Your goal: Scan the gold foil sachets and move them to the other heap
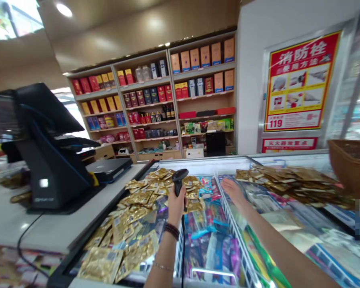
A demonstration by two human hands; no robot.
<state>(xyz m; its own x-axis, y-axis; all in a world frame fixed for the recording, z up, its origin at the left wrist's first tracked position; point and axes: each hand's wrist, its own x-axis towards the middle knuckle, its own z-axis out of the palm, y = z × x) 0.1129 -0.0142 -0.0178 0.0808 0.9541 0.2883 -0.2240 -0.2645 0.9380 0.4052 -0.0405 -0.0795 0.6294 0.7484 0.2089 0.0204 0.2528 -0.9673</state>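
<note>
My left hand [176,205] is wrapped round the handle of a black barcode scanner [180,176], held upright with its cable hanging down along my forearm. Gold foil packets [141,196] lie spread over the freezer's left side, around and beyond this hand. My right hand [232,191] reaches forward with its fingers stretched out, beside the white wire divider [232,228] and apart from the scanner. I see nothing held in it. Another heap of gold packets [291,182] lies to its right. Colourful wrapped ice pops [211,232] show between my forearms.
A black checkout terminal [57,160] and a flat dark scale [111,169] stand on the white counter [57,224] at left. A brown basket [352,164] sits at the right edge. Shelves of boxes [150,96] line the back wall, with a red poster [301,82] beside them.
</note>
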